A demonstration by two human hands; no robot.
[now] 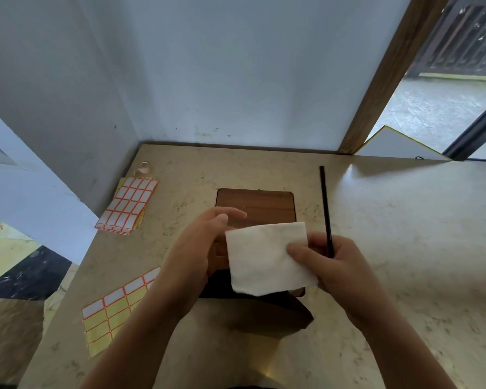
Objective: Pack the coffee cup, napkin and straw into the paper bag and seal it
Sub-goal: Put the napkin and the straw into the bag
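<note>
My right hand (340,265) pinches a white folded napkin (267,259) under its thumb and holds a thin black straw (325,209) between its fingers; the straw points away from me. The napkin hangs over a brown paper bag (256,204) in the middle of the table. My left hand (205,242) lies against the bag's left side with its fingers stretched over the top. The napkin hides whether that hand grips the bag. No coffee cup is visible.
Sheets of orange-edged stickers lie at the left (127,203) and near left (115,310). A small tape roll (143,166) sits by the wall corner. A white board (399,144) leans at the back right. The beige marble table (404,248) ends in a drop on the left.
</note>
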